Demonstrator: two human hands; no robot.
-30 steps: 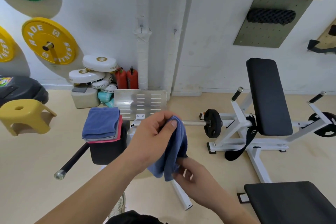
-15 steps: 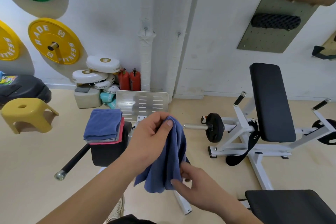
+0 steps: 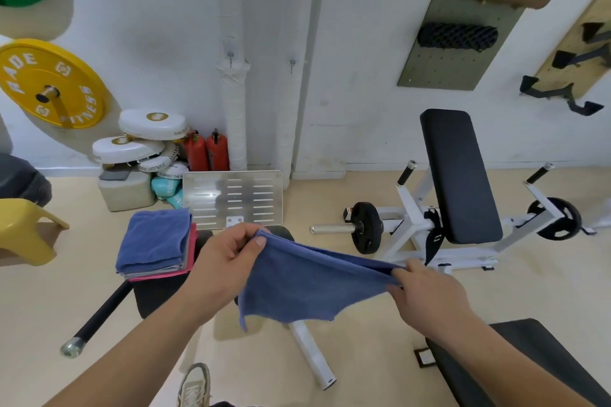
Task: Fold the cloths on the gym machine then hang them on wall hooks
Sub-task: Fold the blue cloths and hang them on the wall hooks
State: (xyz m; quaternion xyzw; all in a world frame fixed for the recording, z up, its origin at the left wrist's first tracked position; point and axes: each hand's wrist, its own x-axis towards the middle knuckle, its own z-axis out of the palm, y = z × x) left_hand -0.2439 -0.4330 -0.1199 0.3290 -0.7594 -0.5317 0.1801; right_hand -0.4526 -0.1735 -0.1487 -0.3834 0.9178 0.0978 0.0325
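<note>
**Blue cloth stretched out between both hands, stack waiting on the machine pad**

So here the left hand (image 3: 221,269) has a pinch grip on one top corner of a blue terry cloth (image 3: 307,284), thumb on top and fingers curled shut around the edge. The right hand (image 3: 426,294) has the opposite corner, its grip closed tight on the fabric too. The cloth is pulled fairly taut along the top edge between them and hangs loose below, up in the air over the floor, touching nothing else as far as I can tell.

Just to the left of the left hand sits a neat stack of folded cloths (image 3: 155,243), blue on top, grey and pink edges peeking out underneath, resting on the black padded part of the gym machine (image 3: 158,291). Behind that is a slotted metal footplate (image 3: 233,198).

On the white wall up ahead there are two small metal hooks (image 3: 230,55), both bare. A white bench with black pad (image 3: 459,175) is off to the right.
</note>
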